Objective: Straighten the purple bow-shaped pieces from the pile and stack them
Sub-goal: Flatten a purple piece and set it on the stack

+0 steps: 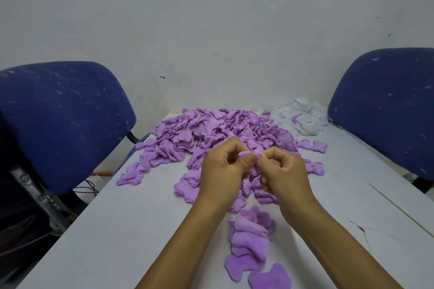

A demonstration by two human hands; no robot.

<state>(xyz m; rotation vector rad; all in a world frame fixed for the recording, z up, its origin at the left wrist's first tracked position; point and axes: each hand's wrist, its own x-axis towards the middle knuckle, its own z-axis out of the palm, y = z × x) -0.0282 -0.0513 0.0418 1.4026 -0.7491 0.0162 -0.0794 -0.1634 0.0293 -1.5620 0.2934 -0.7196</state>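
A big pile of purple bow-shaped fabric pieces [211,134] covers the far middle of the white table [112,230]. Just in front of the pile, my left hand [223,171] and my right hand [284,171] meet above the table. Both pinch one small purple piece [245,154] between thumbs and curled fingers; most of it is hidden by the fingers. Near me, between my forearms, lies a leaning stack of straightened purple pieces [251,239]. One more flat piece [270,277] lies at the bottom edge.
A heap of white fabric pieces [303,116] sits at the table's far right. Blue chair backs stand at the left [61,122] and right [387,105] of the table. A white wall is behind. Cables lie on the floor at the left.
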